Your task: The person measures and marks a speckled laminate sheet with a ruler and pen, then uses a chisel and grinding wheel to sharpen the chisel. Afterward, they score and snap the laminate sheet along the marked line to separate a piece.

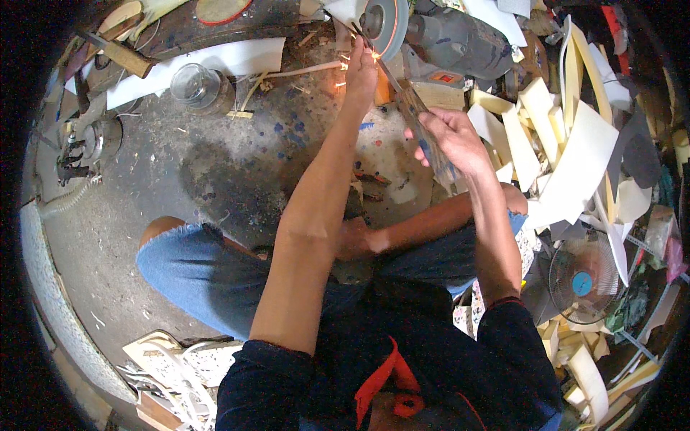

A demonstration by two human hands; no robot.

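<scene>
Counted: one left hand (361, 77), one right hand (456, 141), two in all. Wooden-handled tool (412, 105), one. Grinding wheel (392, 27), one. Grey motor (463, 47), one. Clear jar (194, 87), one. Red-rimmed disc (221, 8), one. Wire-guarded fan (583, 284), one. Pale foam offcuts (519, 149), many; pieces overlap in the heap, exact number cannot be told.

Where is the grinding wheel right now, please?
The grinding wheel is at the head view's top centre, left of the grey motor and beside the left hand.
</scene>
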